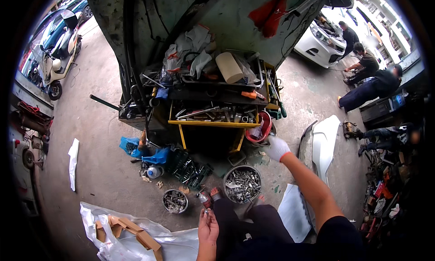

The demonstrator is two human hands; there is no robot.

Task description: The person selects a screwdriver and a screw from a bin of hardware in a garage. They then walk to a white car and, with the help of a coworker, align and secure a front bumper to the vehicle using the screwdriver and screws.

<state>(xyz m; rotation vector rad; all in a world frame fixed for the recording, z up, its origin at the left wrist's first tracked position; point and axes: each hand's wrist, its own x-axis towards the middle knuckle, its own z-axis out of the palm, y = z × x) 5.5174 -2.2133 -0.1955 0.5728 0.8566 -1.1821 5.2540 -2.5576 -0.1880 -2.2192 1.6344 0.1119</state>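
My right hand (277, 148), in a white glove, is stretched out to the red plastic basket (259, 130) hanging at the lower right corner of a yellow tool cart (213, 123); its fingers touch or nearly touch the rim. My bare left hand (208, 225) is low by my knee and pinches a small metal part (207, 211) between its fingertips. A large metal bowl of bolts and nuts (242, 184) stands on the concrete between my hands. A smaller bowl of hardware (175, 201) and a red can (205, 198) lie to its left.
The cart carries tools, rags and a cardboard roll (229, 67). Blue bags (156, 156) and a green socket tray (188, 168) lie at its foot. White sheeting with cardboard pieces (131, 234) lies lower left and a white bumper panel (325, 143) right. People (368, 64) crouch by a white car (319, 41); a scooter (54, 57) is parked left.
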